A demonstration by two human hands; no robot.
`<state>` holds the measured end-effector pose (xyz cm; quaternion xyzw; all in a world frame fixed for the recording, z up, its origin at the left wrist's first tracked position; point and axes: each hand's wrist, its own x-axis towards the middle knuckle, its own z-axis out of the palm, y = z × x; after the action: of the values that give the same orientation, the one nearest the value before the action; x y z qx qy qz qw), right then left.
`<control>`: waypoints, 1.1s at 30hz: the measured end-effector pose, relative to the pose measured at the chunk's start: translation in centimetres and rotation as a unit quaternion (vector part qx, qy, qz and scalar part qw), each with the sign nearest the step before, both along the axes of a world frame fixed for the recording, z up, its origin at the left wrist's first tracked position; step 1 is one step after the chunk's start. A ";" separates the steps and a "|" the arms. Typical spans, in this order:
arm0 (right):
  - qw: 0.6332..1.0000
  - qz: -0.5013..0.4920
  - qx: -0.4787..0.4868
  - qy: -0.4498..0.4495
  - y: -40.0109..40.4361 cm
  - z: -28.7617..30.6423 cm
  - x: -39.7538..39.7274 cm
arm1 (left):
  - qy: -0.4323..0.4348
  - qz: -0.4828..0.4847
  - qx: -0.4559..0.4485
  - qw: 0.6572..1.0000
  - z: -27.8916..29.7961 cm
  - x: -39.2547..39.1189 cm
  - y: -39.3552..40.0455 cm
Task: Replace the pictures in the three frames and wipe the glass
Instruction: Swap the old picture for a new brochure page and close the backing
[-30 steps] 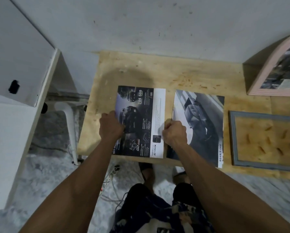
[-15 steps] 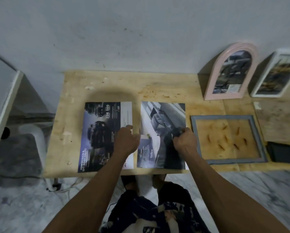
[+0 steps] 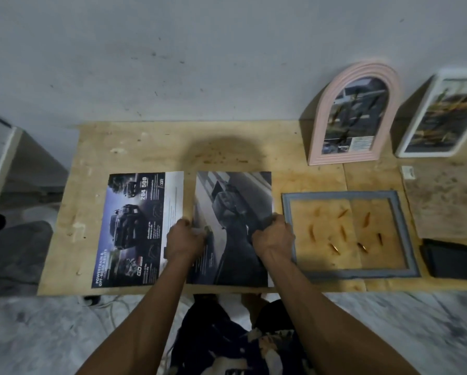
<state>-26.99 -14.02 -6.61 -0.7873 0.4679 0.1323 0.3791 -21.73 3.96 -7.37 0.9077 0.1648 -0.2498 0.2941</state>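
Both hands (image 3: pixel 185 239) (image 3: pixel 273 238) grip the car picture's (image 3: pixel 235 209) edges.

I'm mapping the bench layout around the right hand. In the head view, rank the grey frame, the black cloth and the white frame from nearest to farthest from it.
From the right hand:
1. Grey frame, flat on the bench, just beside the hand on its right.
2. Black cloth, further right, past the grey frame at the bench's front.
3. White frame, leaning on the wall at the far right back.

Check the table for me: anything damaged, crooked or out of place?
Nothing stands out. The grey frame lies flat and empty, the pink arched frame leans on the wall, and both pages lie flat.
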 end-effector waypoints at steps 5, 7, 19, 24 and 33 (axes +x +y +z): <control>0.996 -0.024 0.061 -0.057 -1.5 0.0 0.3 | -0.021 0.120 -0.002 0.992 0.3 -0.4 -1.3; 0.994 -0.027 0.088 -0.060 -2.0 0.5 0.2 | -0.036 0.139 0.000 0.990 0.7 -0.9 -1.5; 0.973 -0.006 0.172 -0.155 -4.6 4.1 -0.5 | -0.111 0.304 -0.244 0.914 5.2 -2.0 -1.4; 0.950 -0.090 0.223 -0.199 -5.6 6.1 -4.1 | -0.102 0.399 -0.411 0.813 6.9 -5.7 -2.6; 0.929 -0.120 0.237 -0.259 -2.7 7.5 -11.3 | -0.045 0.411 -0.524 0.745 7.4 -14.4 -6.4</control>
<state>-38.28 -16.68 0.88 -0.6195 0.3997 -0.0161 0.6754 -36.11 -2.41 0.01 0.4653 0.3518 -0.1102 0.8047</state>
